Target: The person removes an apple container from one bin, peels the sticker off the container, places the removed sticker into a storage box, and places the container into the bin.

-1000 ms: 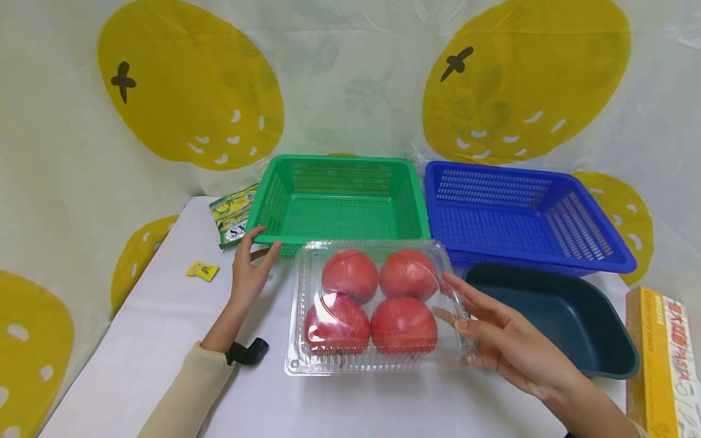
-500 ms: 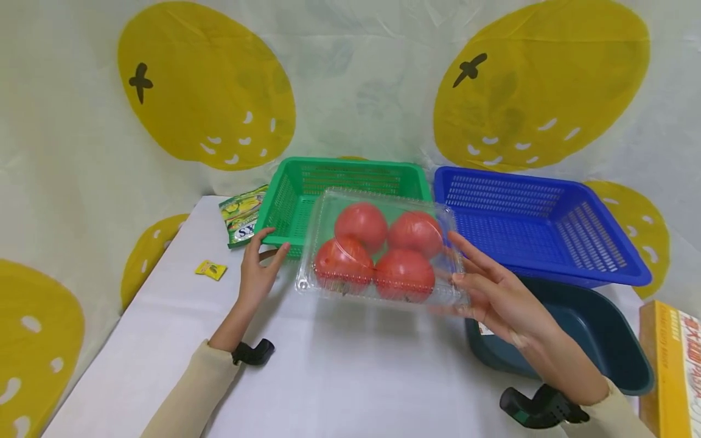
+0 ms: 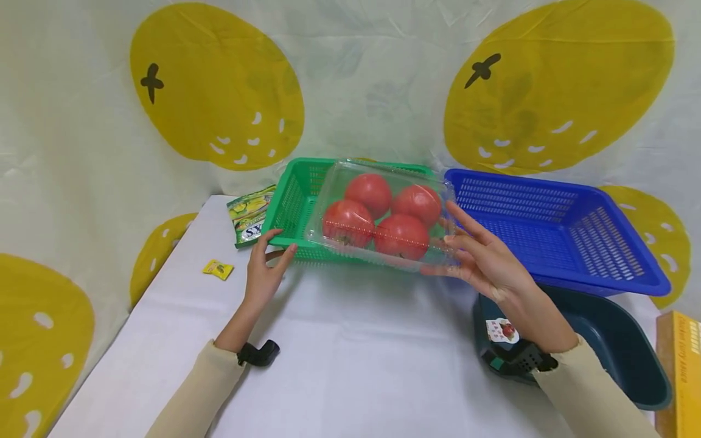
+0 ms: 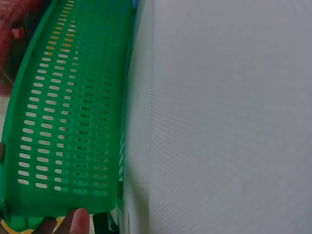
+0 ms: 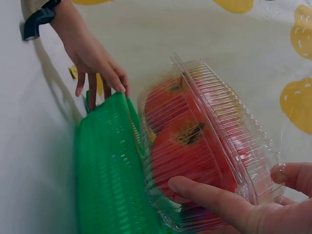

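Note:
A clear plastic clamshell box (image 3: 394, 201) with several red tomatoes (image 3: 402, 236) inside is held up, tilted, overlapping the green basket (image 3: 323, 252) in the head view. My right hand (image 3: 495, 261) grips the box by its right end, thumb on one side and fingers on the other. In the right wrist view the box (image 5: 209, 136) hangs right above the basket's rim, its ribbed side showing. At the basket's front left corner, my left hand (image 3: 265, 267) pinches the rim between thumb and fingers; its thumb tip shows below the basket wall (image 4: 63, 204) in the left wrist view.
A blue basket (image 3: 553, 286) stands to the right, with a dark teal basin (image 3: 613, 340) in front of it. Further right is a yellow box (image 3: 681, 371). A green packet (image 3: 249, 213) and a small yellow sachet (image 3: 218, 269) lie at left. A patterned cloth hangs behind.
My right hand has lifted the tomato box away from me, from in front of the green basket to over it, tilting it. The left hand stays at the basket's corner.

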{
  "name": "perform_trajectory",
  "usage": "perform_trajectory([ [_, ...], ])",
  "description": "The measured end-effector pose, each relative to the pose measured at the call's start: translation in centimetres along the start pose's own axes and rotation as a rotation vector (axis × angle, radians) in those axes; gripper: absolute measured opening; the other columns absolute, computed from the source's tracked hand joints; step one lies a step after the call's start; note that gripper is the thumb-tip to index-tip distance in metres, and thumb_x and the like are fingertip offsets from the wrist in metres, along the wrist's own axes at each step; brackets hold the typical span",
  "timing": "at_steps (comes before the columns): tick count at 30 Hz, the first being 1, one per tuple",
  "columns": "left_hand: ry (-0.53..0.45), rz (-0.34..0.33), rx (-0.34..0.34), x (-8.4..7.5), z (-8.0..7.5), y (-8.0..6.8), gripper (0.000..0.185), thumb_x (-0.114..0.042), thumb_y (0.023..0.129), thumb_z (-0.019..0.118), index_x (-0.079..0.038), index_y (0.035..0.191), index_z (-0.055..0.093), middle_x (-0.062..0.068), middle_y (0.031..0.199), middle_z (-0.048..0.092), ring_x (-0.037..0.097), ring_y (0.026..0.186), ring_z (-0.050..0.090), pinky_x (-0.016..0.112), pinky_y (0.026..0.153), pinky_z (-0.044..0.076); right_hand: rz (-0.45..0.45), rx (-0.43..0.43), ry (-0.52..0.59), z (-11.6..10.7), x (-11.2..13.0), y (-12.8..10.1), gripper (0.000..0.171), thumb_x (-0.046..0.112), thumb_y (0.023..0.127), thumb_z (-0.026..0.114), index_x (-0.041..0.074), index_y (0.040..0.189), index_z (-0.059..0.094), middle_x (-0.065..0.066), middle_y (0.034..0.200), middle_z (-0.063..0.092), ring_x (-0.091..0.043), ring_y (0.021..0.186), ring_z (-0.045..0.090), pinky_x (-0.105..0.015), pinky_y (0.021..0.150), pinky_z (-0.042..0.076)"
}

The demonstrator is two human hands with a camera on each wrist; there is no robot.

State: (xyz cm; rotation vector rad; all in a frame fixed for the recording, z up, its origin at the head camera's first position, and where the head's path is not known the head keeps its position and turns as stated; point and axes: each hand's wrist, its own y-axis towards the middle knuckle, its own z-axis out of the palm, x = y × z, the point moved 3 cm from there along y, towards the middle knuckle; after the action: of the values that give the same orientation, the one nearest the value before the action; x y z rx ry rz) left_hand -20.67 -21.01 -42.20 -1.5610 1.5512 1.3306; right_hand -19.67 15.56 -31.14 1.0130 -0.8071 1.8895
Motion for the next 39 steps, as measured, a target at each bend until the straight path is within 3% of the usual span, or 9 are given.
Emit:
perform_trajectory([
  [4, -0.008, 0.01, -0.012, 0.0, 0.1, 0.1, 0.049, -0.028, 0.096, 0.063, -0.013, 0.139, 0.045, 0.014, 0.14, 0.041, 0.032, 0.108, 0.061, 0.023, 0.063, 0.053, 0.0, -0.008, -0.008, 0.3, 0.6, 1.8, 0.073, -0.004, 0.101, 0.04, 0.033, 0.157, 0.012, -0.006, 0.164, -0.006, -0.032, 0.146, 0.017, -0.055, 0.087, 0.052],
  [8, -0.031, 0.006, -0.019, 0.1, 0.3, 0.0, 0.05, -0.027, 0.096, 0.064, -0.012, 0.139, 0.046, 0.014, 0.142, 0.04, 0.032, 0.108, 0.062, 0.031, 0.063, 0.056, 0.027, -0.027, 0.016, 0.4, 1.0, 3.7, 0.075, -0.005, 0.1, 0.039, 0.034, 0.157, 0.01, -0.004, 0.164, -0.007, -0.03, 0.15, 0.0, -0.058, 0.09, 0.048],
  [14, -0.039, -0.005, -0.012, 0.2, 0.4, 0.1, 0.051, -0.027, 0.095, 0.065, -0.011, 0.139, 0.046, 0.014, 0.145, 0.039, 0.033, 0.109, 0.062, 0.041, 0.064, 0.057, 0.044, -0.034, 0.03, 0.2, 1.0, 6.1, 0.074, -0.006, 0.1, 0.038, 0.034, 0.157, 0.011, -0.001, 0.165, -0.006, -0.027, 0.15, -0.004, -0.063, 0.1, 0.035],
  [17, -0.038, -0.017, -0.003, -0.7, 0.3, -0.2, 0.051, -0.022, 0.096, 0.064, -0.006, 0.14, 0.045, 0.018, 0.145, 0.039, 0.037, 0.11, 0.061, 0.042, 0.066, 0.056, 0.059, -0.061, 0.053, -0.1, 0.3, 7.3, 0.072, -0.005, 0.1, 0.039, 0.034, 0.156, 0.015, -0.002, 0.163, 0.0, -0.027, 0.15, -0.001, -0.065, 0.101, 0.031],
  [23, -0.018, -0.039, 0.021, -3.7, -0.2, -1.2, 0.048, -0.014, 0.097, 0.061, 0.001, 0.139, 0.044, 0.024, 0.143, 0.038, 0.041, 0.111, 0.059, 0.017, 0.067, 0.05, 0.103, -0.148, 0.055, -1.1, -1.5, 9.3, 0.071, -0.004, 0.1, 0.042, 0.033, 0.156, 0.02, 0.001, 0.164, -0.003, -0.025, 0.15, 0.0, -0.065, 0.104, 0.029],
  [26, -0.022, -0.033, 0.024, -4.0, -0.2, -1.1, 0.047, -0.014, 0.097, 0.061, 0.001, 0.138, 0.044, 0.025, 0.143, 0.038, 0.042, 0.111, 0.059, 0.013, 0.066, 0.048, 0.108, -0.171, 0.03, -1.5, -2.0, 10.1, 0.07, -0.003, 0.101, 0.043, 0.032, 0.156, 0.019, 0.001, 0.164, -0.008, -0.027, 0.15, -0.003, -0.064, 0.105, 0.029],
  [31, -0.017, -0.033, 0.03, -4.1, -0.2, -0.9, 0.047, -0.017, 0.096, 0.063, -0.003, 0.138, 0.045, 0.023, 0.143, 0.038, 0.04, 0.111, 0.059, 0.018, 0.068, 0.05, 0.136, -0.195, -0.004, -2.0, -2.6, 11.2, 0.068, -0.001, 0.1, 0.046, 0.03, 0.156, 0.022, 0.001, 0.165, -0.002, -0.028, 0.15, 0.006, -0.058, 0.103, 0.035],
  [35, 0.006, -0.04, 0.033, -4.2, -0.5, -1.0, 0.048, -0.017, 0.097, 0.062, -0.001, 0.138, 0.045, 0.023, 0.143, 0.038, 0.04, 0.111, 0.059, 0.025, 0.071, 0.051, 0.15, -0.196, -0.036, -1.9, -3.3, 12.3, 0.068, -0.002, 0.099, 0.048, 0.026, 0.156, 0.023, 0.002, 0.165, -0.003, -0.029, 0.15, 0.005, -0.062, 0.104, 0.032],
  [39, 0.007, -0.036, 0.028, -4.0, -0.7, -0.9, 0.047, -0.017, 0.096, 0.063, -0.002, 0.138, 0.046, 0.023, 0.142, 0.039, 0.04, 0.111, 0.06, 0.024, 0.07, 0.051, 0.158, -0.223, -0.104, -1.9, -3.9, 13.4, 0.069, -0.003, 0.097, 0.049, 0.027, 0.155, 0.026, 0.002, 0.165, -0.002, -0.028, 0.15, 0.004, -0.067, 0.103, 0.032],
])
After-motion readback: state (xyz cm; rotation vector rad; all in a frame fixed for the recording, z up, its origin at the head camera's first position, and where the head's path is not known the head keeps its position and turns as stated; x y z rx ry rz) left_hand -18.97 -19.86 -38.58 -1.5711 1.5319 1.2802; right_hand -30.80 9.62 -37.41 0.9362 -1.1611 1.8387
